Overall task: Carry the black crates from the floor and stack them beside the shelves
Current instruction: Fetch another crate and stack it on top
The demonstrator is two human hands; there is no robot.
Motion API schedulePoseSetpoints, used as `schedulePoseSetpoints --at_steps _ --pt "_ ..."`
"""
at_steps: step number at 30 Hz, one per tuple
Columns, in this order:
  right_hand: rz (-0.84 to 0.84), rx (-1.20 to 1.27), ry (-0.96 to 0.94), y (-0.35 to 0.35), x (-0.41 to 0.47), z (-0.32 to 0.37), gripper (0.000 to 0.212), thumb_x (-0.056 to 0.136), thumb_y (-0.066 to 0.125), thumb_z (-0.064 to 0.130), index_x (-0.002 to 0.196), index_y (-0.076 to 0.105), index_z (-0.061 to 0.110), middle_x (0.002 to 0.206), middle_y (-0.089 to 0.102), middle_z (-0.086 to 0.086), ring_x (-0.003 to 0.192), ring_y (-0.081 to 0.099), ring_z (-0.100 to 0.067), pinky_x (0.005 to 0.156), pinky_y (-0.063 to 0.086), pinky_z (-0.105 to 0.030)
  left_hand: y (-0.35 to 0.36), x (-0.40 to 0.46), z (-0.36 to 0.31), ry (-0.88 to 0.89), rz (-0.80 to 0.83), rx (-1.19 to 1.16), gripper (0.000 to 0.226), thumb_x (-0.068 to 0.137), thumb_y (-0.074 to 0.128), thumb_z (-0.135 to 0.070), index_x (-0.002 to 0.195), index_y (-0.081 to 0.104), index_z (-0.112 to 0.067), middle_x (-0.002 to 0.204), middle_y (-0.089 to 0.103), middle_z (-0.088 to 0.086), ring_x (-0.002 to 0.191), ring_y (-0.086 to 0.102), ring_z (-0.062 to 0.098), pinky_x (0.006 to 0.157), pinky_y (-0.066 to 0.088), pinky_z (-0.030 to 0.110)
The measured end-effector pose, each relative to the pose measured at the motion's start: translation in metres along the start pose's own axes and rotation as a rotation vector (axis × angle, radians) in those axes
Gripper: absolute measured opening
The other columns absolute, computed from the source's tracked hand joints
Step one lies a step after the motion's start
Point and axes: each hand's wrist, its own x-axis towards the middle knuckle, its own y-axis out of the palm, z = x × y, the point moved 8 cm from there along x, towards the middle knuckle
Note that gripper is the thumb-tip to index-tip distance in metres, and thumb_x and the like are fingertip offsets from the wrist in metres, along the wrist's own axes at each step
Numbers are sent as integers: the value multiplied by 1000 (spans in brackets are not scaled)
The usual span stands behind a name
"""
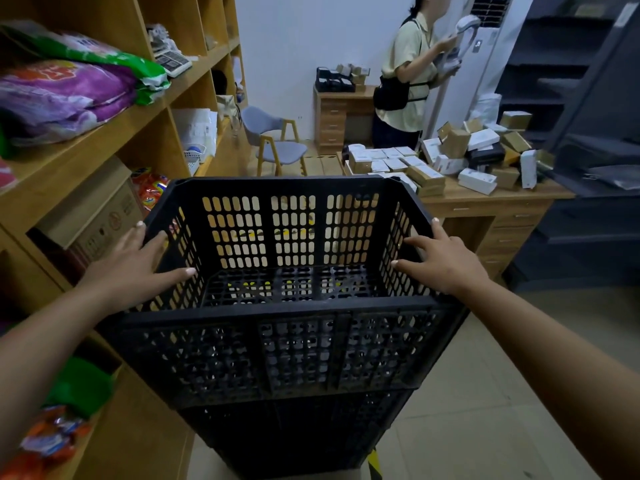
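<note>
Head view: top crate held at both sides

Top crate [291, 282] sat on a lower crate [294, 434], just beside the shelves [162, 98]. Left hand [138, 261] lay spread over its left rim, fingers straight. Right hand [440, 261] lay likewise on the right rim. Table [485, 199] with boxes [460, 157] stood beyond.

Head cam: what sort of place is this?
Probably a shop stockroom or packing office: wooden shelves holding packaged goods, a desk piled with small boxes, and stacked black crates.
</note>
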Motion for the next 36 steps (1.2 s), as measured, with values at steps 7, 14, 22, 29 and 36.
schedulePoseSetpoints --at_steps 7,14,22,29,36 --pt "2 -14 3 -3 8 4 70 84 50 67 144 37 33 162 -2 -7 142 22 -36 105 36 -49 -4 -1 -5 -30 5 11 110 66 32 -84 154 0 -25 160 -18 2 148 -11 21 114 24 53" --pt "-11 -25 -15 2 -5 -6 73 83 48 70 145 35 35 162 -3 -8 146 11 -32 108 33 -51 -1 -15 -5 -20 -26 -22 108 68 32 -83 154 0 -26 160 -17 1 148 -10 20 112 26 55" --pt "-12 -52 -12 1 -7 -3 75 83 49 69 147 34 33 162 -4 -8 148 6 -29 109 31 -49 -1 -11 -6 -17 2 -1 112 63 28 -85 154 -1 -26 160 -19 1 148 -11 20 113 27 54" --pt "-14 -61 -4 3 -2 -5 76 81 49 72 146 35 34 162 -2 -10 147 9 -32 110 30 -51 -2 -7 -11 -5 2 -6 115 60 29 -83 154 1 -23 161 -15 2 148 -9 21 113 25 56" --pt "-50 -32 -19 3 0 -12 74 81 48 73 144 37 35 162 2 -10 145 16 -33 107 34 -51 2 -8 -4 -14 -54 -33 111 64 33 -82 154 5 -24 162 -11 2 149 -5 21 114 22 56"
